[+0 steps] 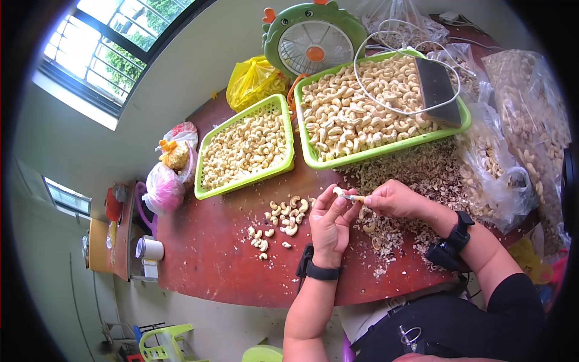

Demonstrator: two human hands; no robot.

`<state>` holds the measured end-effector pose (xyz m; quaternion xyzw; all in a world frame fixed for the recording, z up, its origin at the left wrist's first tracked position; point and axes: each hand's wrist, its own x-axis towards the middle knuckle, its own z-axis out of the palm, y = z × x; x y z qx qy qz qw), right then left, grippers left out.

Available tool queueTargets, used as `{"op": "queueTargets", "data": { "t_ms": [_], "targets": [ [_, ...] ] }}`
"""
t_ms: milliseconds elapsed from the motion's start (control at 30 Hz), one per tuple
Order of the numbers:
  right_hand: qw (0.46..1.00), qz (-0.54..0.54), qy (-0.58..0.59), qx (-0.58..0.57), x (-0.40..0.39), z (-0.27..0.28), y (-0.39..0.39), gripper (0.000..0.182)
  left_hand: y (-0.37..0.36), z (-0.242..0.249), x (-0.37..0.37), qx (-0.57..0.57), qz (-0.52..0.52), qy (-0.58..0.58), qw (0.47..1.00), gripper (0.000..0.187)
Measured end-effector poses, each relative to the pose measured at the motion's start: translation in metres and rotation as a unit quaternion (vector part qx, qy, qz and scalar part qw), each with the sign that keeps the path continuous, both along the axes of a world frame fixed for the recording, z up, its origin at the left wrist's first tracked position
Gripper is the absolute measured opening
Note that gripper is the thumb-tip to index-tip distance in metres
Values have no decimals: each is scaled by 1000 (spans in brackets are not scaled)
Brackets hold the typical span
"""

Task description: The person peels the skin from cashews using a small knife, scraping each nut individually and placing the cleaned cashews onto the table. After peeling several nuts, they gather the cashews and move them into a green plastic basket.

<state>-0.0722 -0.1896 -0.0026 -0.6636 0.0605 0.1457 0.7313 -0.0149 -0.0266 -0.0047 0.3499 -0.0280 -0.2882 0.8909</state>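
My left hand (330,232) pinches a pale cashew (338,190) between its thumb and fingers, above the table. In my right hand (393,200) is a small knife (357,198) with a light handle, its short tip touching or very close to the cashew. Below and left of my left hand lies a loose group of cashews (291,216) on the red table. Under my right hand spreads a heap of brown and pale skin flakes (410,175), with a few nuts among them.
Behind my hands stand a large green basket (386,143) of cashews, with a phone (435,90) and white cable on it, and a smaller green basket (244,182) of nuts. A green fan (313,42) and yellow bag (256,81) stand behind. Plastic bags of cashews (525,114) crowd the right.
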Motion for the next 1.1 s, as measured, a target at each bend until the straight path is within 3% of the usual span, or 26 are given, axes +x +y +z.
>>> {"op": "queueTargets", "data": {
  "t_ms": [300, 467, 533, 600, 667, 700, 733, 800, 867, 900, 1000, 1067, 1100],
  "targets": [
    [998, -39, -18, -36, 0, 4, -2, 38, -6, 0, -7, 11, 45, 10, 999, 25],
    [989, -77, -16, -122, 3, -4, -17, 37, 2, 22, -9, 136, 55, -54, 988, 26],
    [988, -74, -21, -132, 3, 1, -17, 38, 9, 38, -14, 228, 84, -264, 933, 23],
    [985, -67, -21, -158, 3, 0, -19, 39, 16, 57, -6, 255, 71, -299, 917, 22],
    [986, -63, -21, -153, 4, 0, -19, 39, 24, 81, 18, 327, 66, -431, 839, 26],
    [984, -67, -27, -161, 4, 1, -18, 39, 29, 97, 38, 380, 133, -445, 800, 33],
    [983, -70, -29, -168, 3, 0, -17, 38, 34, 112, 61, 434, 195, -452, 754, 41],
    [974, -73, -56, -205, 1, 6, -14, 38, 48, 115, 97, 550, 331, -500, 581, 57],
    [974, -89, -58, -202, 0, 11, -16, 40, 48, 119, 83, 517, 303, -455, 658, 68],
    [969, -93, -69, -217, 1, 10, -18, 40, 50, 107, 78, 526, 300, -475, 639, 61],
    [967, -92, -62, -230, 4, 8, -17, 43, 46, 58, 56, 469, 134, -424, 763, 28],
    [970, -55, -66, -226, 4, 3, -15, 41, 34, 38, 34, 537, -29, -419, 731, 18],
    [975, -59, -59, -207, 3, 3, -16, 40, 24, 29, 25, 532, -60, -433, 725, 17]
  ]
}}
